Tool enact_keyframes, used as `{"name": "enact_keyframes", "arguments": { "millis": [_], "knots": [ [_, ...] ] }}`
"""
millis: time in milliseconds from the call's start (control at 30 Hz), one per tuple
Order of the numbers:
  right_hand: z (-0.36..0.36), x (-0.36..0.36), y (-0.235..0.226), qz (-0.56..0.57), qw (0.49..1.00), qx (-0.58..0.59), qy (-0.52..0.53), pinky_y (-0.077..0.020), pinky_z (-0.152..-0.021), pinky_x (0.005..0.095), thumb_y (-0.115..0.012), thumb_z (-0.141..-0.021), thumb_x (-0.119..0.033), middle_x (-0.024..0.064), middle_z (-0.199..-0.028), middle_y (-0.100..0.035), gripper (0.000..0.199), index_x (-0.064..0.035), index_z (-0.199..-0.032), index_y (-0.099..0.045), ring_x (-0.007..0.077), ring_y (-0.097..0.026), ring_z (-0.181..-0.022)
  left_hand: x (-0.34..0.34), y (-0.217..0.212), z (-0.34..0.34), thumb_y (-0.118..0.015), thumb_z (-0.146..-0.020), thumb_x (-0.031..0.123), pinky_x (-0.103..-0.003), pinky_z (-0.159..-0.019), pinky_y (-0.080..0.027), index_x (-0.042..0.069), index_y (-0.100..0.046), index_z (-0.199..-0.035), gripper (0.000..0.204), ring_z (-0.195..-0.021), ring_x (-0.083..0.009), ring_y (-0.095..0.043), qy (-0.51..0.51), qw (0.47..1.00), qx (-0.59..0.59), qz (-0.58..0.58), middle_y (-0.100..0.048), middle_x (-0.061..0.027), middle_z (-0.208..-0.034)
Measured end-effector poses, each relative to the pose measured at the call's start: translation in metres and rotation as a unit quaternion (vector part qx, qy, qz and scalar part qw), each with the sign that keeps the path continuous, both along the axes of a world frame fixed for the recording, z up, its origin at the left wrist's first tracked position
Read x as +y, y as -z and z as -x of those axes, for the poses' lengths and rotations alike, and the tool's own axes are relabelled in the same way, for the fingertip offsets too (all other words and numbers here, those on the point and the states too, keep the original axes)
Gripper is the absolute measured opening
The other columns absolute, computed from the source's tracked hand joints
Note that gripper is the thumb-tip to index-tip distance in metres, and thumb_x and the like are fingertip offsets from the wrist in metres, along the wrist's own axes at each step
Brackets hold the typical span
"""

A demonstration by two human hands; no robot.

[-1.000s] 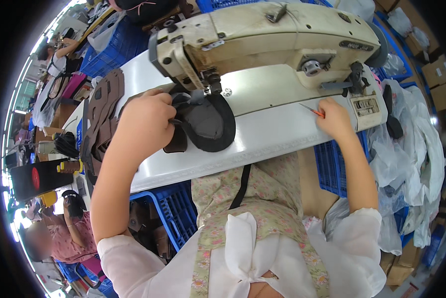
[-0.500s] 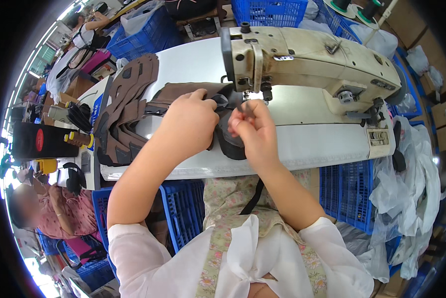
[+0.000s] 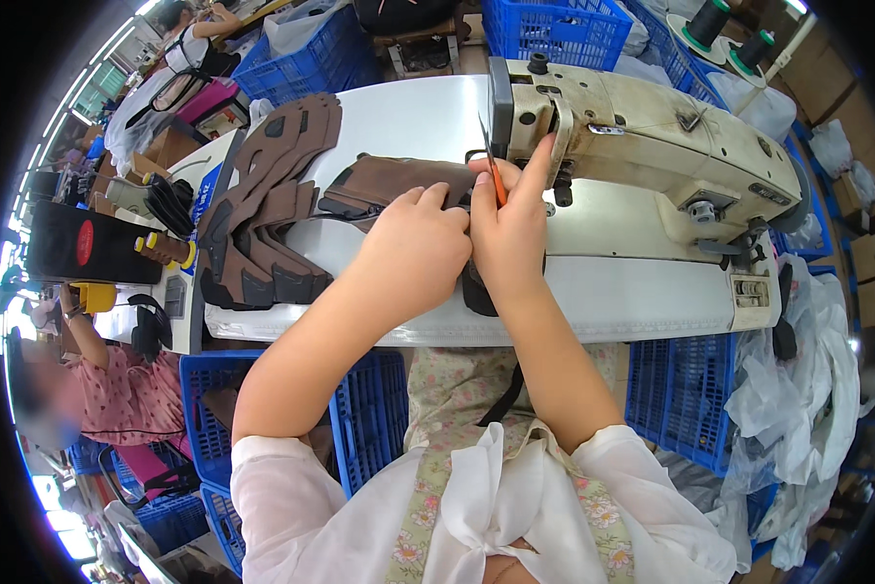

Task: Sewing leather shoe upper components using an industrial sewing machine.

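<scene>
A brown shoe upper lies on the white sewing table, left of the sewing machine's head. My left hand has its fingers curled over the right part of this upper, gripping it; its fingertips are partly hidden beside my other hand. My right hand is closed around small orange-handled snips, their thin metal blades pointing up and away, just left of the machine head. A dark part of the work shows below, between my hands. Overlapping brown shoe pieces lie at the table's left.
Blue crates stand below the front edge, with more behind the table. Yellow-topped thread spools sit at the left. Clear plastic bags hang at the right. A co-worker in pink sits at the far left.
My right hand has risen from the work, and the orange-handled snips now show upright in it. My left hand stays on the upper. The view has shifted slightly.
</scene>
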State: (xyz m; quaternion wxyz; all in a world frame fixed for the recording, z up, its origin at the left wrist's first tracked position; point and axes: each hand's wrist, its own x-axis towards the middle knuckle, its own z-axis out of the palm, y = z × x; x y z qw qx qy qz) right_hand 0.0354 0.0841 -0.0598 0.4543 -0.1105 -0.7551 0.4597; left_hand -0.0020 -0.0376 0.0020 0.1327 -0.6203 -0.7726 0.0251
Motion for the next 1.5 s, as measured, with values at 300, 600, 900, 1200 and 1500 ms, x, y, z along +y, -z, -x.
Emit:
{"name": "enact_keyframes", "arguments": {
  "millis": [300,600,900,1200,1500],
  "knots": [
    [-0.025,0.047,0.032,-0.191,0.973,0.081,-0.101,-0.0477,-0.057,0.0252,-0.069,-0.074,0.002,0.0078,-0.073,-0.066,0.038,-0.0011,-0.111,-0.063,0.0156,-0.062,-0.063,0.005,-0.003,0.003,-0.065,-0.064,0.010,-0.043,-0.097,-0.046,0.006,-0.071,-0.073,0.011,-0.113,-0.0342,-0.057,-0.023,1.000,-0.017,0.004,-0.065,-0.0091,-0.091],
    [-0.077,0.053,0.083,-0.095,0.991,-0.088,-0.036,-0.0520,-0.080,0.0290,-0.063,-0.081,0.000,0.0148,-0.106,-0.067,0.034,-0.0060,-0.114,-0.067,0.0233,-0.067,-0.089,-0.007,-0.027,0.034,-0.062,-0.062,0.007,-0.041,-0.073,-0.052,0.003,-0.060,-0.062,0.004,-0.092,-0.0294,-0.062,-0.057,0.998,-0.027,-0.008,-0.059,-0.0099,-0.077],
    [-0.064,-0.001,0.084,-0.040,0.961,-0.195,-0.191,-0.0513,-0.078,0.0403,-0.066,-0.083,-0.019,0.0113,-0.097,-0.068,0.020,-0.0076,-0.099,-0.068,0.0305,-0.065,-0.090,-0.054,-0.045,0.050,-0.060,-0.058,0.001,-0.043,-0.072,-0.050,0.000,-0.054,-0.062,0.007,-0.091,-0.0325,-0.060,-0.107,0.993,-0.044,0.016,-0.054,-0.0133,-0.075],
    [-0.040,0.059,0.059,-0.218,0.916,-0.336,-0.029,-0.0496,-0.062,0.0410,-0.062,-0.088,-0.035,0.0099,-0.079,-0.064,0.031,-0.0101,-0.106,-0.066,0.0288,-0.064,-0.072,-0.065,-0.042,0.054,-0.058,-0.056,-0.003,-0.042,-0.078,-0.052,-0.003,-0.053,-0.065,0.011,-0.103,-0.0359,-0.062,-0.061,0.996,-0.069,-0.001,-0.054,-0.0153,-0.077],
    [-0.023,0.043,0.043,-0.226,0.915,-0.322,-0.084,-0.0502,-0.065,0.0422,-0.066,-0.084,-0.033,0.0111,-0.075,-0.064,0.030,-0.0090,-0.102,-0.069,0.0305,-0.065,-0.073,-0.066,-0.037,0.052,-0.060,-0.058,0.000,-0.041,-0.075,-0.052,0.001,-0.055,-0.064,0.007,-0.102,-0.0322,-0.062,-0.051,0.997,-0.050,-0.016,-0.055,-0.0126,-0.076]
  ]
}}
